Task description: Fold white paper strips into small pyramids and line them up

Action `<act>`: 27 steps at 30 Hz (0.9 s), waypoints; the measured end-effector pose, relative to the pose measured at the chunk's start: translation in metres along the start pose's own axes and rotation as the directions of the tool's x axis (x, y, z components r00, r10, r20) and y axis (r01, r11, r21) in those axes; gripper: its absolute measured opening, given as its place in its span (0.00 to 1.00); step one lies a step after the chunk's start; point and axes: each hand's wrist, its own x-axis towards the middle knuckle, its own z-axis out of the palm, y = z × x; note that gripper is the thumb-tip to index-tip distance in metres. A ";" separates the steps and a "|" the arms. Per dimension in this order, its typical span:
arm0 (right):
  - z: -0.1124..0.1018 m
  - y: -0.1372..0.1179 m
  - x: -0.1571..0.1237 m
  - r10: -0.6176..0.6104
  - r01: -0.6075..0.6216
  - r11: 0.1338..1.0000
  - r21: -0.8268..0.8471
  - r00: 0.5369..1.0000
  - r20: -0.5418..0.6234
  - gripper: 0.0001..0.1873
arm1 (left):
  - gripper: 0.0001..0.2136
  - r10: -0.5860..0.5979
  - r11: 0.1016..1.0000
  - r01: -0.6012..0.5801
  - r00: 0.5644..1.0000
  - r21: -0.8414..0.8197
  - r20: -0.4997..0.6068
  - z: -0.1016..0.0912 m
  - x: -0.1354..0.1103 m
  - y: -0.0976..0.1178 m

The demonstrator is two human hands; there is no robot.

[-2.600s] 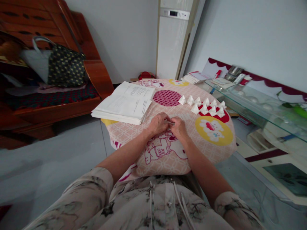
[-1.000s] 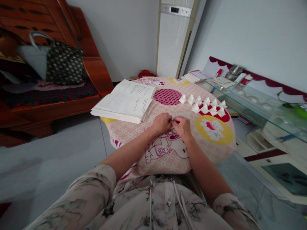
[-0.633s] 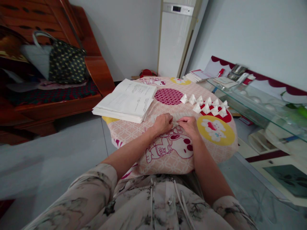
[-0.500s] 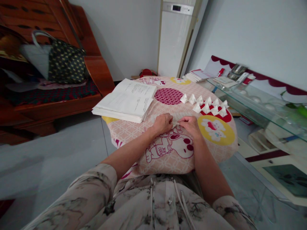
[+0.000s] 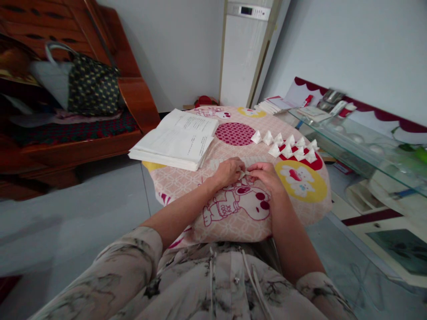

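Near the middle of the cloth-covered table (image 5: 187, 182), my left hand (image 5: 230, 171) and my right hand (image 5: 266, 174) meet over a small piece of white paper (image 5: 243, 174). The fingers of both are closed and pinch it from either side. Most of the paper is hidden by the fingers, so its shape is hard to make out. Beyond my right hand, several small folded white paper pieces (image 5: 288, 150) with pointed tops stand in two rows. To the left of my hands lies a thick open stack of printed paper sheets (image 5: 176, 138).
A glass-topped cabinet (image 5: 376, 164) with metal cups and small items runs along the right side. Behind the table stands a tall white air conditioner (image 5: 242, 58). A wooden bench (image 5: 140, 104) with a dark patterned bag (image 5: 93, 86) is at the left.
My left fingers have shifted slightly toward my right hand, and the fingertips now sit closer together on the paper. The folded pieces and the paper stack stay where they were.
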 end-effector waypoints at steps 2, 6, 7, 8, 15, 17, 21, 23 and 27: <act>-0.001 0.001 0.000 0.000 0.000 1.000 0.021 1.000 0.007 0.10 | 0.14 0.025 0.999 -0.025 1.000 -0.035 -0.007 0.000 0.000 -0.001; 0.002 0.005 0.004 -0.012 0.012 1.000 -0.002 1.000 -0.011 0.06 | 0.14 0.015 0.999 -0.015 1.000 -0.045 -0.007 0.001 0.000 -0.002; 0.004 0.006 0.005 -0.013 0.013 1.000 -0.019 1.000 -0.021 0.06 | 0.14 0.013 0.999 -0.013 1.000 -0.044 -0.004 0.002 0.000 -0.002; 0.006 0.007 0.005 -0.013 0.011 0.999 -0.041 0.999 -0.035 0.07 | 0.14 0.011 0.999 -0.011 1.000 -0.043 -0.002 0.003 0.000 -0.002; 0.018 -0.005 0.001 -0.074 0.016 0.938 -0.346 0.985 -0.154 0.03 | 0.12 -0.002 1.000 0.002 1.000 -0.023 0.005 0.006 0.002 -0.006; 0.017 -0.008 -0.001 -0.064 -0.002 0.930 -0.368 0.984 -0.168 0.04 | 0.12 -0.004 1.000 0.005 1.000 -0.022 0.010 0.005 0.002 -0.007; 0.013 -0.009 -0.002 0.015 -0.052 0.961 -0.273 0.991 -0.136 0.05 | 0.12 -0.030 0.999 0.031 0.999 -0.030 0.039 0.002 0.003 -0.008; 0.012 -0.006 0.000 0.012 -0.040 0.969 -0.242 0.993 -0.115 0.07 | 0.12 -0.042 0.998 0.044 0.998 -0.034 0.048 0.001 0.005 -0.009; 0.012 -0.002 0.002 -0.163 0.119 0.932 -0.342 0.981 -0.103 0.11 | 0.13 -0.032 0.999 0.034 0.999 -0.030 0.043 0.003 0.006 -0.012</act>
